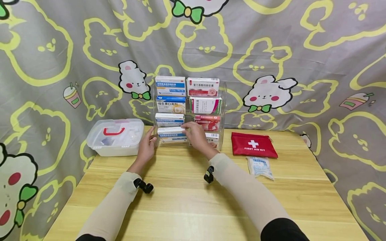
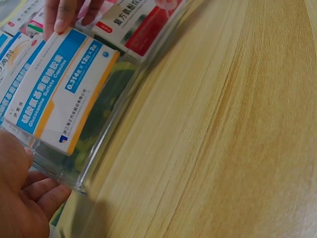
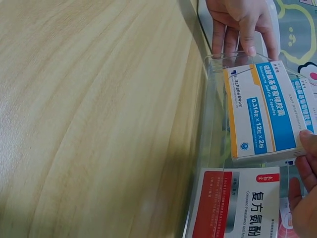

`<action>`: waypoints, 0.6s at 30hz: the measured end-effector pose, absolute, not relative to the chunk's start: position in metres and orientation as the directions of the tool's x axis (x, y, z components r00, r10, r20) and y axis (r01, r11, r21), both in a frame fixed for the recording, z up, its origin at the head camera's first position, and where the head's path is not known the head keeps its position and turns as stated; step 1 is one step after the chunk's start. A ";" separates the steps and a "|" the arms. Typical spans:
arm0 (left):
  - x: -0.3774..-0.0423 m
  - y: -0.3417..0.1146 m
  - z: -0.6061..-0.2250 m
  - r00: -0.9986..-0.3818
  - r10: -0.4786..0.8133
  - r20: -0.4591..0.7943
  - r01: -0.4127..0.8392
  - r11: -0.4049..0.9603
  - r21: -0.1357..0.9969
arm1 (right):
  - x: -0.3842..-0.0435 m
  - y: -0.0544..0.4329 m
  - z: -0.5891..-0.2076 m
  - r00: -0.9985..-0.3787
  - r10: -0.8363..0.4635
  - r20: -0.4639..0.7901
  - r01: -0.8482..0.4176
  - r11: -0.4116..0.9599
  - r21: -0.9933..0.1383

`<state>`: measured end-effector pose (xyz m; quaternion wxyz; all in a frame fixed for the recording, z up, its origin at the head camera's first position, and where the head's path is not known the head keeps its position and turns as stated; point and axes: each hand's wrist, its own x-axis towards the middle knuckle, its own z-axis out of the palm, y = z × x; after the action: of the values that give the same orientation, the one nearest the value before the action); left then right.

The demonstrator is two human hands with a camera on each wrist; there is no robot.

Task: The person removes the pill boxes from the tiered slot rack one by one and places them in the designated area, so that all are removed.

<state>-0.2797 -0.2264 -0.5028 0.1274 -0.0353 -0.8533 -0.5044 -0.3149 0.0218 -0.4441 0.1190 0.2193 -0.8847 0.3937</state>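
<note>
A clear plastic rack [image 1: 223, 103] stands against the back cloth, with medicine boxes in two columns. My right hand [image 1: 197, 135] pinches the right end of a white, blue and orange glucosamine capsule box [image 1: 172, 136] at the rack's lowest left tier. In the left wrist view this box [image 2: 64, 94] leans inside the clear front, with bare space beside its lower edge. My left hand [image 1: 146, 147] grips the rack's left side edge. Its thumb and fingers lie on either side of the clear wall, as the right wrist view of the left hand [image 3: 245, 25] shows.
Left of the rack is a lidded translucent box [image 1: 117, 137] with a red handle. To the right lie a red first aid pouch [image 1: 254, 145] and a small clear packet [image 1: 260, 167]. A red-and-white capsule box [image 3: 237, 203] sits in the neighbouring bottom slot. Patterned cloth hangs behind.
</note>
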 end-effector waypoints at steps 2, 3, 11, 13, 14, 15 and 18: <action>-0.280 -0.227 -0.503 -0.966 -0.067 0.252 0.189 0.486 0.854 | -0.315 0.022 -0.443 -0.876 -0.290 0.386 -0.481 0.586 -0.652; -0.280 -0.227 -0.502 -0.965 -0.064 0.253 0.191 0.487 0.852 | -0.315 0.022 -0.443 -0.874 -0.289 0.392 -0.485 0.583 -0.652; -0.280 -0.227 -0.502 -0.963 -0.064 0.263 0.197 0.499 0.844 | -0.316 0.024 -0.435 -0.858 -0.288 0.426 -0.512 0.556 -0.655; -0.279 -0.227 -0.502 -0.961 -0.062 0.268 0.203 0.500 0.842 | -0.315 0.024 -0.432 -0.859 -0.287 0.425 -0.510 0.560 -0.653; -0.279 -0.227 -0.502 -0.961 -0.062 0.271 0.204 0.502 0.840 | -0.315 0.024 -0.431 -0.859 -0.287 0.425 -0.510 0.559 -0.654; -0.279 -0.227 -0.502 -0.960 -0.062 0.273 0.206 0.502 0.840 | -0.314 0.024 -0.429 -0.860 -0.286 0.423 -0.508 0.559 -0.655; -0.280 -0.226 -0.502 -0.960 -0.064 0.274 0.208 0.494 0.844 | -0.314 0.025 -0.426 -0.863 -0.284 0.418 -0.503 0.555 -0.662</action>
<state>-0.2795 -0.2263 -0.5019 0.1359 -0.0420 -0.8537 -0.5010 -0.3140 0.0251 -0.4260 0.1323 0.2259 -0.8717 0.4142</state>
